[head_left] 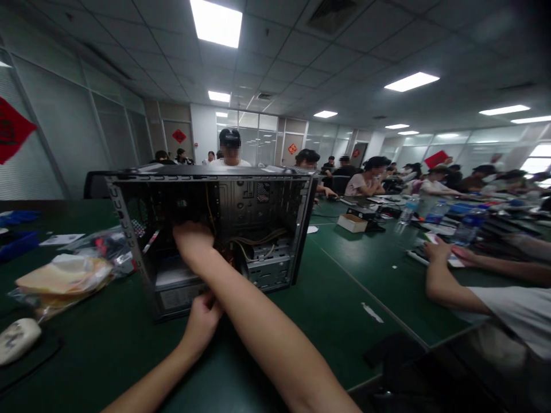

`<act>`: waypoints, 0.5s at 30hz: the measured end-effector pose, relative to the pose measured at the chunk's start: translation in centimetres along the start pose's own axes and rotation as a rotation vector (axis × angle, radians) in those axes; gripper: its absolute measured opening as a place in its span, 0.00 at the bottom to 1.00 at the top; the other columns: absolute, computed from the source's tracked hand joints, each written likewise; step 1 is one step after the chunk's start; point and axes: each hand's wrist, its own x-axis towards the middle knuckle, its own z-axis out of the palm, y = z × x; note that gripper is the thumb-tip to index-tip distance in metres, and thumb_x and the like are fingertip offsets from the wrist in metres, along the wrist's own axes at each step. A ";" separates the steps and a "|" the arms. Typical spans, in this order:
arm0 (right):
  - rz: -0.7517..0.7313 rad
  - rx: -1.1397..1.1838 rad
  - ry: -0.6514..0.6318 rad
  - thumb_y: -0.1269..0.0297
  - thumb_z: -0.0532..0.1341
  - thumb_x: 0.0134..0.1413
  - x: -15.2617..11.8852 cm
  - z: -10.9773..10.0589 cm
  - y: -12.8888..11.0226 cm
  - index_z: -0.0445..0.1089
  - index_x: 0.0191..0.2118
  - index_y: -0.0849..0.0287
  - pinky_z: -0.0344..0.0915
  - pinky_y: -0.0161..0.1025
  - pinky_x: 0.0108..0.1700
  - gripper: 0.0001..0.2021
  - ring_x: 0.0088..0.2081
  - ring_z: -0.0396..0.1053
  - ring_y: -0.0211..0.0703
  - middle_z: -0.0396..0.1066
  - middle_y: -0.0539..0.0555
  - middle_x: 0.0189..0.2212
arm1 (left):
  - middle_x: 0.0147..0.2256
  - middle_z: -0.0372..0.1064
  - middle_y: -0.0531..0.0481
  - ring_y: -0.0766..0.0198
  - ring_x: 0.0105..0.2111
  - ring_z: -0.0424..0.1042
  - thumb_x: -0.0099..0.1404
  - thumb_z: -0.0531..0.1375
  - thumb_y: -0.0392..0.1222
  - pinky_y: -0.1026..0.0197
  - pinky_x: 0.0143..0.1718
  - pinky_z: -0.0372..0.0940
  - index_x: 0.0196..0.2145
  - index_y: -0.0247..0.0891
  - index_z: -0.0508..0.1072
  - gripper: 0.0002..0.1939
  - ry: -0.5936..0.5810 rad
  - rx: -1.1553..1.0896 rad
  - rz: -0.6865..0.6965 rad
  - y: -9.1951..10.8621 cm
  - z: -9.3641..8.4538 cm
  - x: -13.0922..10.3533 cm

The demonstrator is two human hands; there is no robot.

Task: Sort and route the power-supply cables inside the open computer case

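An open computer case (202, 172) stands upright on the green table with its side panel off. My right hand (193, 241) reaches inside it, at the left part near the motherboard (181, 203), and its fingers are out of sight. Below it lies the power supply (178, 295) at the bottom of the case. My left hand (203, 321) is at the front lower edge of the case, under my right forearm, with fingers curled closed; what they grip is hidden. Cables (262, 238) run across the drive bay (271, 272) on the right.
On the left are plastic bags with yellowish contents (64, 275), a white computer mouse (19, 339) and a blue tray (17, 245). A small cardboard box (352, 222) and water bottles (408, 209) stand to the right. A co-worker's hands (439, 249) hold something at far right.
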 end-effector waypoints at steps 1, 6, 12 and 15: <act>-0.003 0.000 0.027 0.71 0.52 0.67 0.1 0.1 0.1 0.74 0.45 0.65 0.73 0.38 0.39 0.13 0.42 0.78 0.47 0.77 0.67 0.40 | 0.19 0.69 0.50 0.59 0.24 0.67 0.51 0.62 0.47 0.60 0.27 0.65 0.20 0.34 0.71 0.12 -0.005 0.018 -0.001 0.2 0.0 0.1; -0.060 0.121 0.117 0.64 0.55 0.65 -0.2 0.3 1.3 0.75 0.42 0.63 0.74 0.42 0.38 0.12 0.40 0.78 0.52 0.78 0.63 0.37 | 0.14 0.58 0.56 0.68 0.17 0.55 0.53 0.60 0.50 0.65 0.19 0.54 0.18 0.36 0.67 0.15 -0.002 0.040 -0.018 1.0 0.0 0.1; -0.031 0.187 0.092 0.68 0.55 0.61 -0.5 -0.3 1.9 0.74 0.42 0.62 0.74 0.41 0.38 0.11 0.39 0.77 0.51 0.77 0.63 0.39 | 0.15 0.57 0.57 0.69 0.17 0.52 0.53 0.61 0.52 0.66 0.18 0.50 0.25 0.33 0.71 0.16 -0.012 -0.012 -0.059 0.9 0.2 0.0; -0.002 0.216 0.046 0.70 0.56 0.60 -0.2 -0.4 1.5 0.74 0.42 0.62 0.74 0.41 0.38 0.11 0.40 0.77 0.51 0.77 0.63 0.40 | 0.15 0.57 0.56 0.69 0.17 0.52 0.52 0.62 0.52 0.66 0.18 0.49 0.22 0.34 0.70 0.16 -0.019 -0.037 -0.067 0.8 0.2 -0.1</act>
